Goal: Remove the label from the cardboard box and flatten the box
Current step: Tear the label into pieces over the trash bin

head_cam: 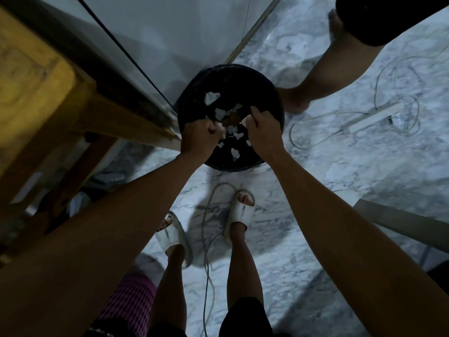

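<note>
Both my hands hover over a round bin lined with a black bag [272,93], standing on the floor against the wall. My left hand [199,136] is closed in a fist, with a small pale scrap showing at its fingertips. My right hand [263,128] pinches a small white label scrap [245,121] between thumb and fingers. Several torn white label pieces [235,153] lie inside the bin, with a brownish scrap [233,117] among them. No cardboard box is in view.
A yellow wooden table [36,76] stands at left beside a white wall [175,27]. Another person's bare leg [328,69] stands right of the bin. A power strip and cables [371,117] lie on the marble floor. My sandalled feet [240,212] straddle a cable.
</note>
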